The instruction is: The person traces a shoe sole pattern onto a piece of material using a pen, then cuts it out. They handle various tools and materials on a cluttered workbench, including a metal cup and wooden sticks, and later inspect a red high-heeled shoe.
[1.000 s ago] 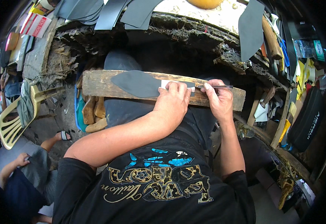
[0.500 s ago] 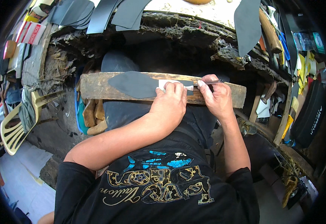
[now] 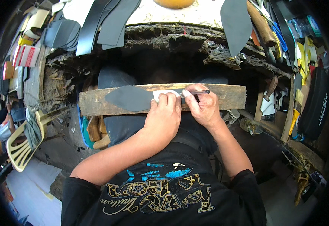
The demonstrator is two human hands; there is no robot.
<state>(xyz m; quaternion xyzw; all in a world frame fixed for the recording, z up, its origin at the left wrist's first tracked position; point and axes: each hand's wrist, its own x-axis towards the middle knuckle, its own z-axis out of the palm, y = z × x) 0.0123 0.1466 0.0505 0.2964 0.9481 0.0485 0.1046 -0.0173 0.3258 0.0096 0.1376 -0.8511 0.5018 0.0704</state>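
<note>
A thick wooden plank (image 3: 230,97) lies across my lap. On it rests a dark grey, sole-shaped sheet (image 3: 128,98), its broad end to the left. My left hand (image 3: 163,119) holds a small white card (image 3: 159,94) down against the sheet, its bent fingertips close together on the card. Just right of it, my right hand (image 3: 206,107) pinches a slim dark pen (image 3: 201,92) that slants with its tip at the card's right end. My fingers hide part of the sheet's narrow right end.
A ragged-edged workbench (image 3: 164,32) stands ahead, with grey cut sheets (image 3: 115,26) on it and another sole-shaped piece (image 3: 236,26) overhanging. A hammer (image 3: 271,88) hangs at right. At left are a cream plastic chair (image 3: 23,150) and wooden shoe lasts (image 3: 93,129) beside my leg.
My right hand has moved left along the plank, bringing the pen to the card beside my left fingers. The left hand still presses the card. The whole view has shifted slightly.
</note>
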